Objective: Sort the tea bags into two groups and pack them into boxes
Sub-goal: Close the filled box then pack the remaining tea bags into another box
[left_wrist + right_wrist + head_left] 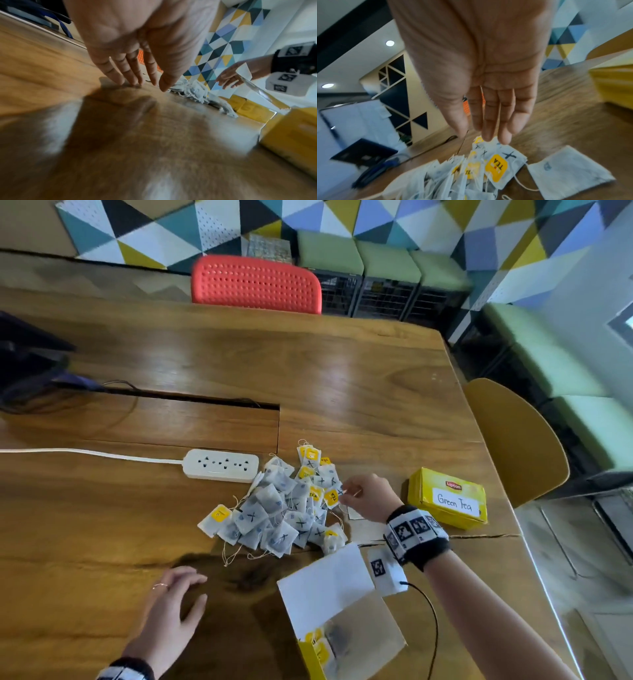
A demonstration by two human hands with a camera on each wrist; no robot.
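The tea bags (284, 508) lay heaped mid-worktop (342, 378), beside the closed box (448, 498) marked Green Tea. The right hand (368, 497) reached into the heap's right edge, fingers extended, seemingly touching a bag without grasping it. The left hand (171, 604) rested released, flat on the worktop. An open box (337, 625) near the front held a few bags.

right wrist: black band (416, 537), tag squares, black cable | left fingers (163, 585): ring
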